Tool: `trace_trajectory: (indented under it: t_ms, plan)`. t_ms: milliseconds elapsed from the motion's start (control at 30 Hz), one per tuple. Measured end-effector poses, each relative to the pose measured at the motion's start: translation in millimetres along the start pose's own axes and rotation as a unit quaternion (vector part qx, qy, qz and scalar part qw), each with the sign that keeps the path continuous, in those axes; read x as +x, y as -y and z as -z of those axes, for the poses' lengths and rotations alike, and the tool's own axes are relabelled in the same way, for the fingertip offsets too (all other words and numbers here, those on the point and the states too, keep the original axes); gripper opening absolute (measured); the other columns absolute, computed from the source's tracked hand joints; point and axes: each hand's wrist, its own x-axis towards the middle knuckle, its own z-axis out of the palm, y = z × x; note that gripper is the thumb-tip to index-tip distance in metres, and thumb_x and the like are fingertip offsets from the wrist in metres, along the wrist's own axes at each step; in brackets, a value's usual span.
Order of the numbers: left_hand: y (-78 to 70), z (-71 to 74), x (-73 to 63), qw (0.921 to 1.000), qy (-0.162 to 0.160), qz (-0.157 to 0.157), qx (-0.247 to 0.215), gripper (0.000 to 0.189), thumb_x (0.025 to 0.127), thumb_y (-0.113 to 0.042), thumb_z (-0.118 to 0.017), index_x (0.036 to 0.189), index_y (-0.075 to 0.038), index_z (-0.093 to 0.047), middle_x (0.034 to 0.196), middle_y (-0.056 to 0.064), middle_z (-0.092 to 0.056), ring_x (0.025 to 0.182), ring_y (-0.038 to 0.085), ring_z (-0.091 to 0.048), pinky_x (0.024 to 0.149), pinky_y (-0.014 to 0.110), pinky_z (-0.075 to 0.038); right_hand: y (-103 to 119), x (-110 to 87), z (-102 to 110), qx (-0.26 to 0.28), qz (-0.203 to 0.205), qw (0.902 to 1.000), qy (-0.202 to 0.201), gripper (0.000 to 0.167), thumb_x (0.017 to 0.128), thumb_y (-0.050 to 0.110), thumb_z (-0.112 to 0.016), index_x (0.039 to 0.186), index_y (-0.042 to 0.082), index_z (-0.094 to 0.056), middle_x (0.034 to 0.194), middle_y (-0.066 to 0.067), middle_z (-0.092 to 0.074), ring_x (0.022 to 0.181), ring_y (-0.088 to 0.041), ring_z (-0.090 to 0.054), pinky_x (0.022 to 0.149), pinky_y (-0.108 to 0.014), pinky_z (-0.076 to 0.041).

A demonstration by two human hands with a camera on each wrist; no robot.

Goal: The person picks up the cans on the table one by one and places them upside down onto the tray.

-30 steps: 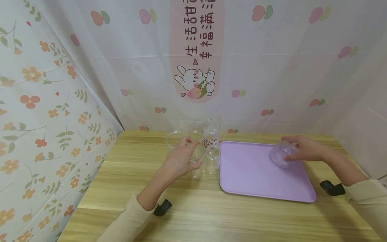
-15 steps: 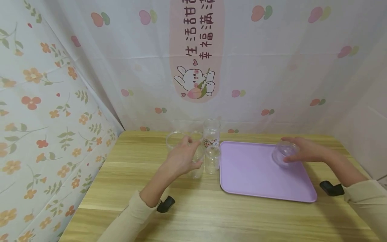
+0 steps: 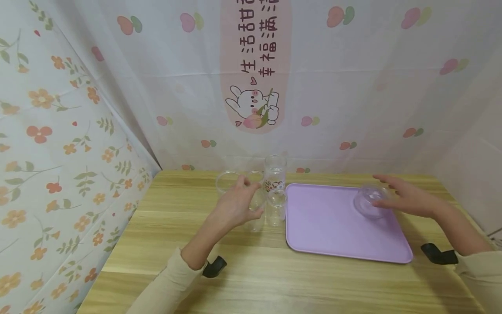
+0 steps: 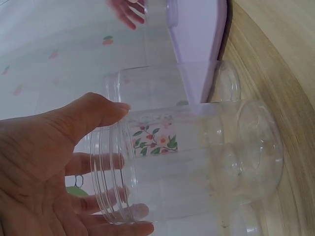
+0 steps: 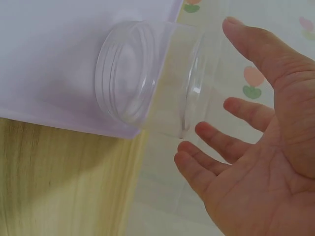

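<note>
My left hand (image 3: pixel 235 203) is holding a clear jar (image 4: pixel 197 172) by its top, with my thumb on one side of the ridged rim and my fingers curled around the other side. That jar stands up straight on the wood table (image 3: pixel 274 279), with its mouth at the top. My right hand (image 3: pixel 412 198) isn't holding anything; its fingers and thumb are spread wide around the end of a wide clear jar (image 5: pixel 130 73). I can see a gap between my thumb and that jar, but I can't tell if any other finger is touching it. The wide clear jar is upside down, with its ridged mouth on the purple tray (image 3: pixel 329 222), near the far right corner. By my left hand there are more see-through things on the wood. A big round one (image 3: pixel 228 179) is on the left, and part of it hides behind my hand. A tall glass (image 3: pixel 276 174) with a flower picture is at the back, and a small jar (image 3: pixel 276 213) stands in front of it, right beside the left edge of the tray. I have cream sleeves (image 3: pixel 168 283), and a black thing (image 3: pixel 215 267) sticks out by each wrist. Behind the table hangs a pale cloth (image 3: pixel 333 96) with a white bunny (image 3: pixel 251 102) on it. On the left is another cloth (image 3: pixel 59 174) covered with orange flowers and green leaves.
</note>
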Motion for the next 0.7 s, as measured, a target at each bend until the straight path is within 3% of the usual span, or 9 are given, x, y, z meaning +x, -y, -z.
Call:
trace_trajectory:
  t_ms: [267,567,633,700]
  plan:
    - [1.6,-1.5,-0.9,0.9999,-0.011,0.003,-0.012,0.056,0.084,-0.028,-0.081,0.133,-0.006,-0.063,0.121,0.018,-0.052,0.079,0.023,-0.062,0.060,0.032,-0.055,1,-10.2,0,0.028,0.009,0.9993,-0.021,0.083,0.092,0.028,-0.077,0.152,-0.007,-0.031,0.151,-0.038,-0.029,0.127,-0.066,-0.033,0.096,-0.078,-0.032]
    - [2.2,-2.4,-4.1,0.9995,-0.021,0.016,-0.017,0.055,0.083,-0.030,-0.081,0.131,-0.008,-0.064,0.121,0.017,-0.052,0.076,0.023,-0.060,0.058,0.033,-0.054,12,-16.6,-2,0.020,0.020,0.9986,-0.044,0.081,0.092,0.024,-0.078,0.152,-0.006,-0.034,0.151,-0.033,-0.035,0.128,-0.061,-0.036,0.096,-0.074,-0.035]
    - [2.3,-2.8,-4.6,0.9995,-0.023,0.018,-0.014,0.055,0.083,-0.031,-0.082,0.131,-0.009,-0.064,0.120,0.017,-0.052,0.075,0.022,-0.059,0.057,0.033,-0.054,13,-18.7,-3,0.022,0.028,0.9982,-0.049,0.080,0.092,0.023,-0.078,0.152,-0.005,-0.035,0.151,-0.032,-0.036,0.128,-0.060,-0.037,0.109,-0.055,-0.038]
    - [2.5,-3.3,-5.2,0.9994,-0.025,0.017,-0.013,0.055,0.083,-0.032,-0.081,0.131,-0.009,-0.064,0.120,0.016,-0.052,0.074,0.022,-0.058,0.056,0.032,-0.053,15,-20.7,-4,0.028,0.040,0.9973,-0.054,0.079,0.092,0.021,-0.078,0.152,-0.006,-0.035,0.150,-0.032,-0.037,0.128,-0.060,-0.038,0.110,-0.027,-0.037]
